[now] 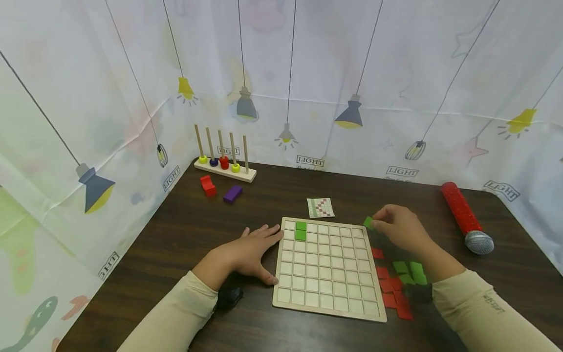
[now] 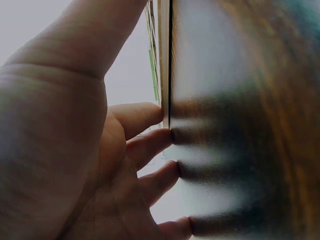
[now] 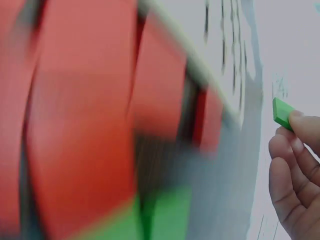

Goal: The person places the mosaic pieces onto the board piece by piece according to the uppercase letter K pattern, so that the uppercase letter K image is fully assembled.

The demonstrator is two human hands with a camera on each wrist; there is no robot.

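Observation:
My right hand (image 1: 398, 227) pinches a green square tile (image 1: 368, 223) between thumb and fingers, just off the top right corner of a wooden grid board (image 1: 330, 313). In the right wrist view the same tile (image 3: 282, 113) stands out from the fingertips. My left hand (image 1: 252, 249) lies with spread fingers along the board's left edge, its fingers (image 2: 150, 145) touching the table beside the rim. Two green tiles (image 1: 301, 231) sit one above the other in the second column, in the top two rows. A small printed pattern card (image 1: 321, 208) lies behind the board.
Red tiles (image 1: 396, 298) and several green tiles (image 1: 411, 273) lie loose right of the board. A red microphone (image 1: 466, 217) is at the far right. At the back left stand a peg rack with rings (image 1: 226, 168), a red block (image 1: 208, 186) and a purple block (image 1: 233, 194).

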